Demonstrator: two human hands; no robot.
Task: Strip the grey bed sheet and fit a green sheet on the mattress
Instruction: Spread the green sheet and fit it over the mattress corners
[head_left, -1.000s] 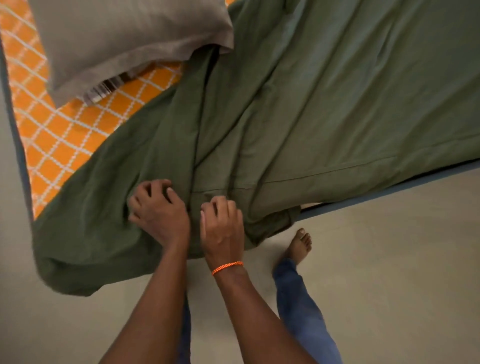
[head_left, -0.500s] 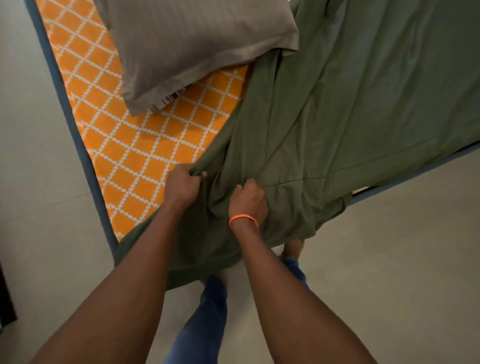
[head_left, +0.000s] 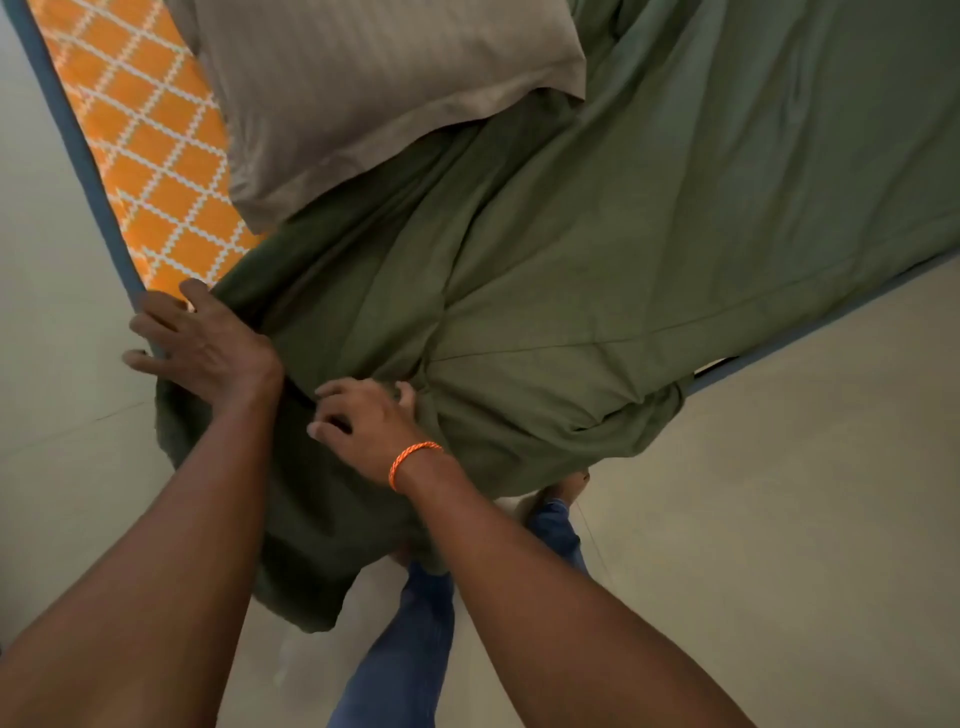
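Grip, left hand: fingers spread and laid flat over the mattress corner, pressing the edge of the green sheet down there, apparently to hold the cloth in place while the corner is covered. Grip, right hand: just right of that corner, fingers curled into a bunched fold of the sheet, pinching it, probably to draw slack toward the corner; an orange wrist thread sits below it. Mattress: orange with a white lattice pattern and blue piping, bare in a strip running up from the corner. Pillow: grey, up and right of the corner, its lower edge resting on the sheet. Green sheet: spread over the mattress from the corner rightward, wrinkled near the hands, a loose flap hanging off the corner toward the floor. Grey sheet: not in view. Judged stage: fitting this corner, not yet tucked.
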